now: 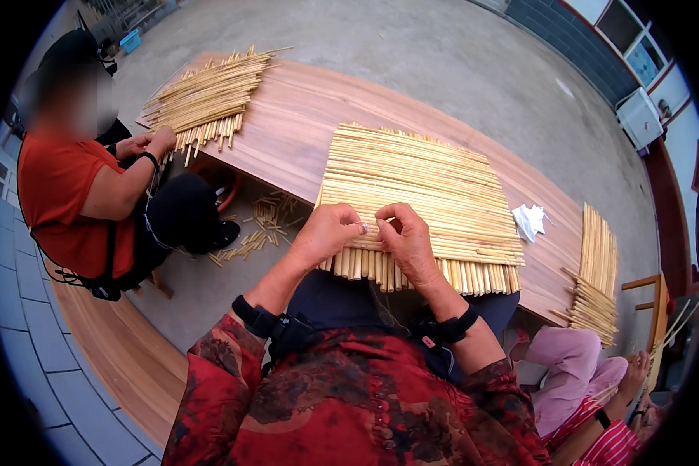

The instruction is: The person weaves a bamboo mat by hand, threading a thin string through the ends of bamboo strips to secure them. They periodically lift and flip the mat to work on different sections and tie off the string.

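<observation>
A mat of pale yellow straight stalks [415,171] lies in front of me, partly on the wooden table [287,116] and reaching over my lap, with a row of cut stalk ends along its near side. My left hand [330,233] and my right hand [408,241] are over the near part of this mat, close to each other. Both have thumb and fingers pinched, at something small and thin that I cannot make out. A crumpled white tissue or cloth [529,221] lies just right of the mat.
A person in orange [74,198] handles stalks at the left beside a pile [206,97]. Short offcuts [260,221] litter the floor. More stalks [598,272] lie at the right, near another person in pink [559,361], a wooden chair [645,303] and a white appliance [638,116].
</observation>
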`<state>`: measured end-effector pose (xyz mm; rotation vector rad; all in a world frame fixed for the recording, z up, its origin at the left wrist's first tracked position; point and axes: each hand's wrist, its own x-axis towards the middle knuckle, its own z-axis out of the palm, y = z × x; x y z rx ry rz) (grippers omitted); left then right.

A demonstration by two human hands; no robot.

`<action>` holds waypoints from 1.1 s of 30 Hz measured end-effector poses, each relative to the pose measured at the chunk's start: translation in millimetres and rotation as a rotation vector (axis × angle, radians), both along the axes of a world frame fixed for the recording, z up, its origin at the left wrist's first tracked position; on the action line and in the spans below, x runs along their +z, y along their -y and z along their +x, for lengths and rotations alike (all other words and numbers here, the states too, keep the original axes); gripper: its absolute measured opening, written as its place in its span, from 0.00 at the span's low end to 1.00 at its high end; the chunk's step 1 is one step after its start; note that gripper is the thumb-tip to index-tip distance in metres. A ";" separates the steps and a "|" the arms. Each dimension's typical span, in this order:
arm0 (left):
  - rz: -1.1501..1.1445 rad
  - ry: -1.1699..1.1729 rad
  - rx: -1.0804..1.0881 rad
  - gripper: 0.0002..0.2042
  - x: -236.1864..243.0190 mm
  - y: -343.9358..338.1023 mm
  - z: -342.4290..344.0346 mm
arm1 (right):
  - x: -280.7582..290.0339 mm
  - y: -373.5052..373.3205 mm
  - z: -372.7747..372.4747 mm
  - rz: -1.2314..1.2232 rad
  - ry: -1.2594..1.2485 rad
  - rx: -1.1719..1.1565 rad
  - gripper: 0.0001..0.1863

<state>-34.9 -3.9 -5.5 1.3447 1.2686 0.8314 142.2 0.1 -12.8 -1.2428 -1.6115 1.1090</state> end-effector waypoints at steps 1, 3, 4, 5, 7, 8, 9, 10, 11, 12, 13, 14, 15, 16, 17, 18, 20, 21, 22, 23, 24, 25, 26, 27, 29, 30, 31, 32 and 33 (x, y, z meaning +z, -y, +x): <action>-0.111 0.049 0.012 0.06 3.5 -0.2 -0.4 | -0.3 1.6 0.3 0.024 -0.024 -0.035 0.06; -0.117 0.081 0.000 0.06 1.1 0.6 0.5 | 9.7 7.3 4.4 0.111 0.098 0.008 0.06; -0.108 0.076 0.002 0.06 -0.3 1.8 0.7 | 12.6 9.1 5.8 0.154 0.159 0.030 0.06; -0.099 0.072 0.005 0.06 -1.6 2.8 0.8 | 11.4 9.4 4.7 0.180 0.196 0.045 0.05; -0.084 0.062 -0.011 0.06 -1.1 1.9 1.3 | 10.5 9.0 1.9 0.238 0.274 0.073 0.04; -0.076 0.057 -0.019 0.06 -1.1 1.6 1.7 | 8.8 8.6 2.5 0.263 0.313 0.077 0.06; -0.074 0.062 -0.028 0.06 -1.6 1.8 1.8 | 7.7 7.9 1.5 0.249 0.333 0.072 0.06; -0.073 0.067 -0.038 0.05 -2.0 2.0 2.7 | 6.9 6.7 0.3 0.234 0.353 0.067 0.06; -0.071 0.072 -0.048 0.04 -2.6 2.3 2.9 | 6.0 5.5 -0.6 0.220 0.373 0.062 0.06; -0.071 0.068 -0.047 0.04 -2.3 2.3 2.2 | 5.1 4.3 -1.0 0.227 0.385 0.080 0.05; -0.072 0.065 -0.046 0.04 -1.9 2.4 1.6 | 4.3 3.1 -0.5 0.233 0.396 0.097 0.05; -0.072 0.061 -0.046 0.04 -1.9 2.3 1.2 | 3.9 1.6 0.4 0.239 0.408 0.114 0.04; -0.066 0.033 -0.041 0.05 -2.4 2.3 1.0 | 4.3 -0.4 2.9 0.233 0.398 0.092 0.04; -0.061 0.004 -0.036 0.05 -3.0 1.8 0.8 | 5.0 -3.4 7.4 0.226 0.389 0.070 0.04; -0.055 -0.025 -0.031 0.06 -3.5 1.2 0.6 | 5.7 -6.0 12.7 0.220 0.379 0.049 0.03; -0.052 -0.023 -0.033 0.06 -3.7 0.0 0.5 | 7.5 -8.1 19.8 0.125 0.270 0.022 0.03; -0.044 -0.020 -0.036 0.06 -3.9 -1.9 0.6 | 2.4 -11.9 32.3 0.022 0.187 -0.054 0.03; -0.043 -0.026 -0.021 0.06 -5.1 -2.1 2.5 | 0.7 -10.6 36.1 0.003 0.171 -0.075 0.03; -0.042 -0.032 -0.007 0.05 -6.2 -2.1 4.7 | -4.3 -9.2 38.1 -0.014 0.169 -0.073 0.03; -0.040 -0.038 0.007 0.05 -7.1 -2.2 6.9 | -10.8 -7.5 39.5 -0.031 0.168 -0.073 0.03; -0.089 0.020 -0.001 0.05 -6.3 -3.1 5.4 | -12.3 -7.6 38.0 -0.047 0.160 -0.068 0.03; -0.137 0.079 -0.009 0.05 -4.8 -4.0 2.4 | -10.8 -8.3 38.0 -0.096 0.135 -0.068 0.03; -0.186 0.137 -0.018 0.05 -3.2 -5.2 0.9 | -6.7 -8.9 38.2 -0.146 0.110 -0.070 0.04; -0.190 0.127 -0.059 0.04 -1.5 -5.9 0.6 | -0.9 -8.6 37.2 -0.197 0.086 -0.069 0.04; -0.200 0.105 -0.141 0.03 1.1 -7.7 0.5 | 16.7 -7.6 33.1 -0.306 -0.073 -0.011 0.06; -0.149 0.054 -0.165 0.03 1.7 -9.1 1.1 | 24.7 -8.0 30.9 -0.360 -0.154 0.020 0.06; -0.099 0.003 -0.189 0.03 1.8 -10.6 2.9 | 29.9 -9.0 29.3 -0.407 -0.190 0.043 0.07; -0.049 -0.048 -0.213 0.04 2.3 -11.2 4.6 | 34.2 -10.1 28.0 -0.453 -0.226 0.067 0.07; 0.006 -0.096 -0.226 0.04 2.8 -11.5 6.7 | 35.6 -10.5 28.0 -0.498 -0.261 0.087 0.08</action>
